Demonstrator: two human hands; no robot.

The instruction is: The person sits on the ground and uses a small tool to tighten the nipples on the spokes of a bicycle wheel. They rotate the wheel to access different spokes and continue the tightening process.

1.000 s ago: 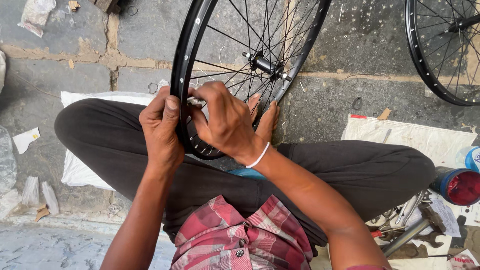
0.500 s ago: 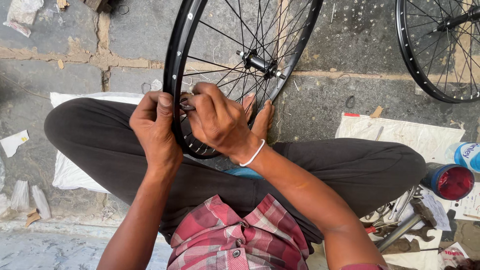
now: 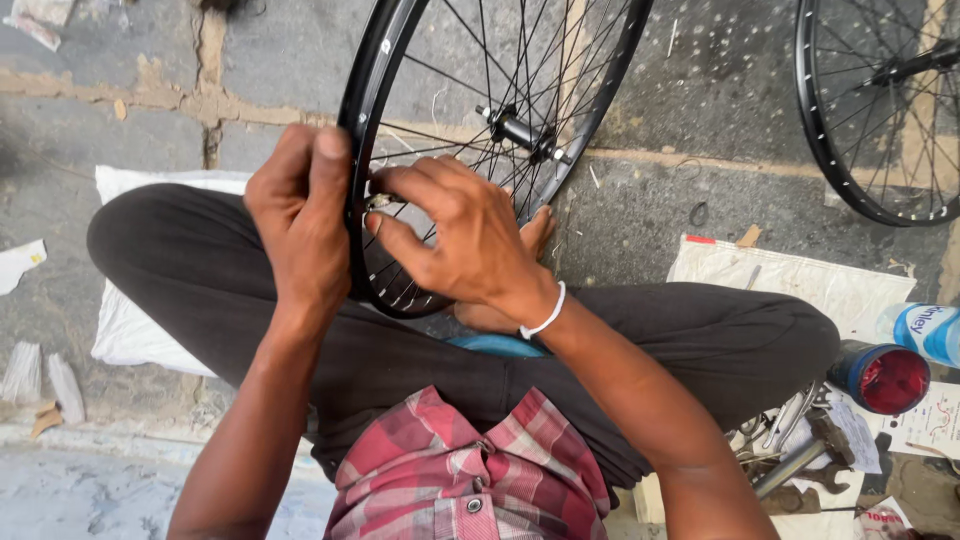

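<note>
A black bicycle wheel rim [image 3: 600, 95] with thin spokes and a metal hub [image 3: 520, 130] stands upright between my crossed legs. My left hand [image 3: 300, 220] grips the rim's left side from outside, thumb up. Just inside the rim, my right hand [image 3: 460, 240] pinches a small silvery spoke nipple [image 3: 380, 201] with fingertips against the rim. A white band circles my right wrist. My bare foot [image 3: 535, 235] shows behind the right hand.
A second black spoked wheel [image 3: 860, 130] lies at the upper right. To my right, on white paper [image 3: 800, 275], are a red-capped can [image 3: 885, 378], a plastic bottle [image 3: 925, 330] and metal tools [image 3: 800, 450]. A white sack [image 3: 135, 330] lies under my left leg on stone paving.
The view has shifted slightly; both hands stay at the same spot on the rim. My right fingers have worked along the spoke nipple, and the wheel has barely turned.
</note>
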